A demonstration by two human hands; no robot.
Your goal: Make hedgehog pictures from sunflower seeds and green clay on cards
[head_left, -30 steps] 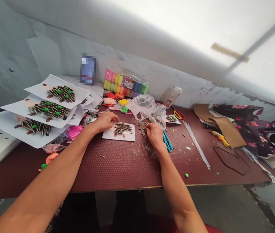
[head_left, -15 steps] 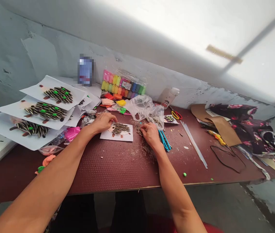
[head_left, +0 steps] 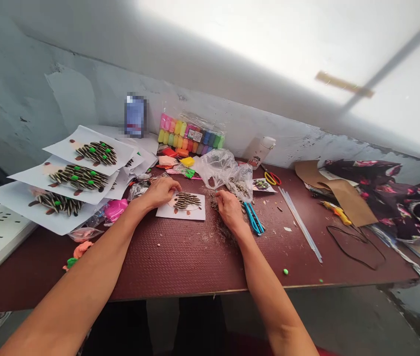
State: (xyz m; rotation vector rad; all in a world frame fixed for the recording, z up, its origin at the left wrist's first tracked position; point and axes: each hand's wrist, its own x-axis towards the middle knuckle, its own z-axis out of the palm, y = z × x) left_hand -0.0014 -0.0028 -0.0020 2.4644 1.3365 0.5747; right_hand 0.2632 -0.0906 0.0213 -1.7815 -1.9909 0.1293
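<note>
A person's left hand [head_left: 163,192] is resting at the far left corner of a small white card [head_left: 165,213], its fingers bending over the edge; whether they are pinching anything, one cannot tell. The card is lying flat in the middle of a dark red table [head_left: 180,262], bearing a figure covered in slanting rows of striped seeds [head_left: 189,200]. Just right of the card, the right hand [head_left: 229,210] is hovering low by a pile of loose seeds [head_left: 213,201], thumb and forefinger bending close together; whether a seed is sitting between them is too small to tell.

Beyond the right hand, a crumpled clear plastic bag [head_left: 212,168] is lying on its side, more striped seeds [head_left: 237,188] showing at its right end. Farther back, a transparent pack [head_left: 191,133] is leaning against the wall [head_left: 109,89], holding rows of pink, yellow, orange, blue and green blocks. To the far right of the bag, a white lidded bottle [head_left: 262,152] is standing near the wall, its walls hiding whatever is inside. At left, a small clear pouch [head_left: 84,234] is holding something coral-coloured, while three white sheets [head_left: 4,197] with seeded, green-dotted figures are overlapping behind it. Right of the right hand, a blue cutter [head_left: 254,219] is lying on the table
</note>
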